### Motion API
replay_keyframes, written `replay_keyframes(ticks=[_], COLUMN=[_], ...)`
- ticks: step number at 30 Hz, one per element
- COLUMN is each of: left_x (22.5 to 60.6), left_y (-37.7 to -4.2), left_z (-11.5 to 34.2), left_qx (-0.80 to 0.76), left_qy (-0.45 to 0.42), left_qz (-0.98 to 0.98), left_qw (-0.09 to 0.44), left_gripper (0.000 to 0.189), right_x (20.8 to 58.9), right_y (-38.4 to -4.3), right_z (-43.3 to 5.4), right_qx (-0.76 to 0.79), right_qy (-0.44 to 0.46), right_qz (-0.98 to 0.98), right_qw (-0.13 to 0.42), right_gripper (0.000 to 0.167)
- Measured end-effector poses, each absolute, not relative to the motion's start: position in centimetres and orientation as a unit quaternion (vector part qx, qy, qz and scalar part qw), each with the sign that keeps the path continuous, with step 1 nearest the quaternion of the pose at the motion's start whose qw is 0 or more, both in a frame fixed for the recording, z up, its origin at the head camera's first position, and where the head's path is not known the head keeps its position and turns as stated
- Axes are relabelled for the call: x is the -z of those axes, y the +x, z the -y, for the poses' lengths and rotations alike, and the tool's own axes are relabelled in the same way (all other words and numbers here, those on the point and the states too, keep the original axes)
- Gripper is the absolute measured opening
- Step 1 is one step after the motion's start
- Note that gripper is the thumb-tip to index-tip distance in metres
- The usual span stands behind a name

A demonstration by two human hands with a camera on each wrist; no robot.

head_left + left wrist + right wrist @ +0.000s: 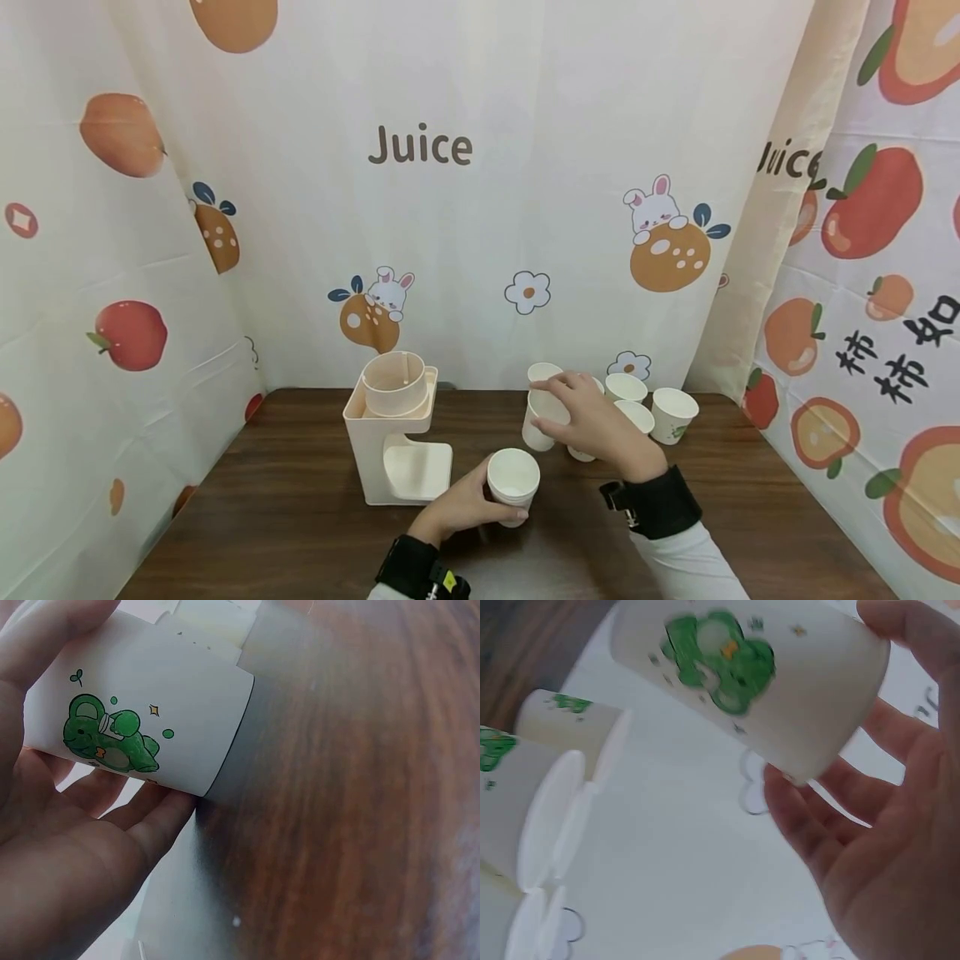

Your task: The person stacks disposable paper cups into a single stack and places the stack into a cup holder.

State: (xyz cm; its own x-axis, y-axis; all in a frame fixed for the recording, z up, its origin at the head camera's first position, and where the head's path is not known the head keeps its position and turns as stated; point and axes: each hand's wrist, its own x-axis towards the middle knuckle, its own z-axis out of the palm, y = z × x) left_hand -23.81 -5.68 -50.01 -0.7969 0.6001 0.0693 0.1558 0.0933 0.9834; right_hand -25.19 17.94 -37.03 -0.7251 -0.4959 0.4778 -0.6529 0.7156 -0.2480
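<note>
Near the front middle, my left hand (467,502) wraps round a white paper cup (513,477), mouth up. The left wrist view brings out a green bear print on this paper cup (172,697), with the thumb on one side and fingers on the other. Further back and to the right, my right hand (588,417) grips another white paper cup (537,427) by its rim from above. In the right wrist view, that paper cup (727,664) also bears a green bear, and thumb and fingertips pinch its rim end.
Several more white paper cups (672,414) stand grouped at the back right, partly behind my right hand. A cream-white machine (375,450) with a round top opening stands left of my left hand. A printed curtain (465,225) hangs behind the brown wooden table (285,517).
</note>
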Motion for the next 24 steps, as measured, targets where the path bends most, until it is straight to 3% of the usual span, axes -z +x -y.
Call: replay_keyframes(ticks=[19, 24], left_x=[50.1, 49.9], left_y=[-23.8, -23.8], left_z=[5.7, 5.7], left_qx=[-0.626, -0.626], left_qy=[0.28, 0.279], left_qz=[-0.705, -0.706], left_qw=[0.179, 0.179], left_gripper=[0.075, 0.074], right_x=[34.6, 34.2], right_y=[-22.6, -21.5], right_z=[-17.1, -16.4], right_qx=[-0.197, -0.202], right_qy=[0.356, 0.359], right_qz=[0.894, 0.897], right_qw=[0.187, 0.163], right_gripper=[0.044, 0.045])
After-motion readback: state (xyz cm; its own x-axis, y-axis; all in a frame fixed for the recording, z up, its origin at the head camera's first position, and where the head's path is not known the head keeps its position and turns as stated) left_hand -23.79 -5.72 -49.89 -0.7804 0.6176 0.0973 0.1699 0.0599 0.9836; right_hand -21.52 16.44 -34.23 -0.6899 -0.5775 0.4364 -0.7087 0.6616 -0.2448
